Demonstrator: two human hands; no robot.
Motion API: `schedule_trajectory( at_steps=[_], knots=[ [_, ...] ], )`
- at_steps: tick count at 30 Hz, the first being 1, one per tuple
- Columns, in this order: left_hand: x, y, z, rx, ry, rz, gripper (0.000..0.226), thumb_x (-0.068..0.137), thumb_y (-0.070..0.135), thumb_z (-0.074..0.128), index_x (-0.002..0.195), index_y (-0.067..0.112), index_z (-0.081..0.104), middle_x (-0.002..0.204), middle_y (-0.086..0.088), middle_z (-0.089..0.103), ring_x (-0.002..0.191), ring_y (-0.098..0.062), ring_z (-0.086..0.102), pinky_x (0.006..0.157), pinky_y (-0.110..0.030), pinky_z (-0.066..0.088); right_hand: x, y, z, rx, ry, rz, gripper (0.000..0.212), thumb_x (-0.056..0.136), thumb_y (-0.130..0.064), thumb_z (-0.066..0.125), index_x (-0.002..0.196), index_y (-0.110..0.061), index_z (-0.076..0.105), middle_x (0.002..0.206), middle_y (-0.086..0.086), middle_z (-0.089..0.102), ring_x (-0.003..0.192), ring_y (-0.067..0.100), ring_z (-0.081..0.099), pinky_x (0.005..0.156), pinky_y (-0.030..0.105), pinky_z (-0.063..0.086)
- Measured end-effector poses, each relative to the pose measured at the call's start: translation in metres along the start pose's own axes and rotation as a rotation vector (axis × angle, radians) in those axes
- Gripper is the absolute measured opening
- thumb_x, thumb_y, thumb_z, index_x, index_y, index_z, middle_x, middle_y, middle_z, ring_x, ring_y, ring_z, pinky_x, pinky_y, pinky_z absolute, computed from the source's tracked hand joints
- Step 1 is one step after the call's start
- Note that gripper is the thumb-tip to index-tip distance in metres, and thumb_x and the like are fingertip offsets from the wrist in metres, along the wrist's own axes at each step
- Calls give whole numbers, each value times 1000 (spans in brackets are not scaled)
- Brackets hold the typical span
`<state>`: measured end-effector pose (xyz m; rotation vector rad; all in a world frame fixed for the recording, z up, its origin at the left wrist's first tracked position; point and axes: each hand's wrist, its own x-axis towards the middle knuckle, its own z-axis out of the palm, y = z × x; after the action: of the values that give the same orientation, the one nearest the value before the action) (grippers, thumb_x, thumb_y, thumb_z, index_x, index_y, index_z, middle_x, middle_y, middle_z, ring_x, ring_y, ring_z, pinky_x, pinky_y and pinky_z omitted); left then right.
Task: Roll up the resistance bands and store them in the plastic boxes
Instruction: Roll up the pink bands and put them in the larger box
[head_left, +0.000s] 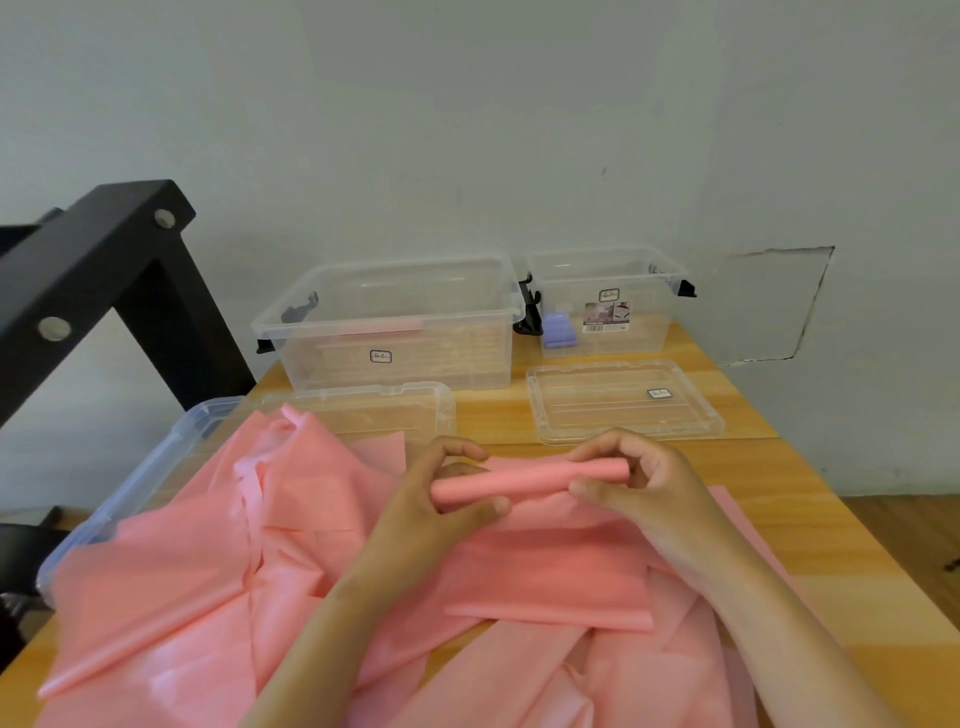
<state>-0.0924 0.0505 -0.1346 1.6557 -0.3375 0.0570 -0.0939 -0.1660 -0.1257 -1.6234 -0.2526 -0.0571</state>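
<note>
A pink resistance band roll (535, 480) is held level above the table. My left hand (447, 493) pinches its left end and my right hand (639, 483) pinches its right end. The band's loose tail hangs from the roll onto a heap of unrolled pink bands (208, 571) that covers the near table. A large clear plastic box (395, 322) stands open at the back, a pink roll dimly visible inside. A smaller clear box (608, 301) to its right holds a purple roll (558, 330).
Two clear lids lie on the wooden table: one (623, 400) before the small box, one (363, 410) partly under the bands. A bluish clear bin (130, 493) sits at the left edge under the heap. A black metal frame (104, 270) rises at the left.
</note>
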Motion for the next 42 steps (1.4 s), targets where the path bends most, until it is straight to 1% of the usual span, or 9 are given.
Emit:
schedule_trajectory(
  at_steps=[3, 8, 13, 19, 25, 30, 35, 39, 42],
  knots=[
    [2, -1, -2, 44, 58, 30, 14, 79, 15, 71, 88, 17, 60, 75, 16, 60, 66, -2, 52, 59, -14, 43, 0, 2, -1, 18, -42, 27, 21, 70, -16, 80, 87, -25, 71, 90, 0, 71, 83, 10, 63, 75, 25, 46],
    [3, -1, -5, -123, 116, -34, 37, 70, 2, 81, 92, 22, 58, 80, 5, 69, 66, -11, 57, 64, -35, 48, 0, 5, 1, -1, 21, 51, 16, 76, -7, 76, 84, -19, 70, 78, -9, 70, 75, 5, 63, 68, 18, 46],
    [1, -2, -2, 36, 30, -15, 24, 77, 29, 67, 98, 18, 59, 71, 16, 59, 59, -4, 46, 55, -18, 40, 0, 1, -1, 40, 84, -78, 26, 74, 8, 73, 82, -15, 68, 87, -2, 71, 82, 10, 65, 72, 20, 49],
    [3, 0, -4, -100, 109, -20, 32, 77, -4, 72, 98, 13, 54, 64, 7, 59, 53, -10, 49, 54, -28, 44, 1, 5, 0, 64, 26, 49, 29, 70, -14, 82, 94, -21, 68, 87, -2, 73, 80, 10, 66, 72, 21, 48],
    [0, -2, -2, 12, 26, 2, 16, 84, 9, 68, 97, 8, 57, 66, 18, 52, 56, 3, 44, 52, -10, 36, 0, 2, -1, 64, 99, -93, 22, 69, -3, 80, 85, -11, 67, 81, -9, 70, 75, 3, 61, 65, 13, 47],
    [1, 3, -3, 21, 20, 14, 19, 76, 32, 66, 84, 15, 59, 66, 17, 51, 60, -2, 43, 53, -15, 36, 1, 4, -1, 68, 99, -92, 24, 69, 3, 79, 82, -12, 65, 89, -5, 72, 84, 7, 65, 71, 19, 50],
    [3, -1, -4, -214, 83, -33, 29, 74, 4, 77, 91, 20, 59, 64, 2, 49, 50, -9, 44, 47, -22, 39, 1, 6, 0, 50, 46, 9, 23, 66, -22, 79, 87, -22, 70, 88, -9, 72, 82, 4, 64, 71, 16, 47],
    [0, 0, 0, -142, 14, -55, 26, 82, 27, 72, 101, 15, 57, 68, 10, 52, 59, -6, 48, 60, -25, 46, 1, 4, -1, 37, 101, -80, 23, 74, 1, 75, 78, -21, 69, 90, -4, 72, 85, 8, 65, 74, 18, 49],
    [1, -2, -2, -63, 31, -27, 20, 80, 30, 65, 91, 16, 56, 68, 14, 50, 59, -6, 44, 60, -26, 41, 1, 4, -3, 54, 78, -81, 26, 70, -1, 79, 79, -24, 70, 95, 0, 72, 91, 13, 66, 75, 21, 51]
  ],
)
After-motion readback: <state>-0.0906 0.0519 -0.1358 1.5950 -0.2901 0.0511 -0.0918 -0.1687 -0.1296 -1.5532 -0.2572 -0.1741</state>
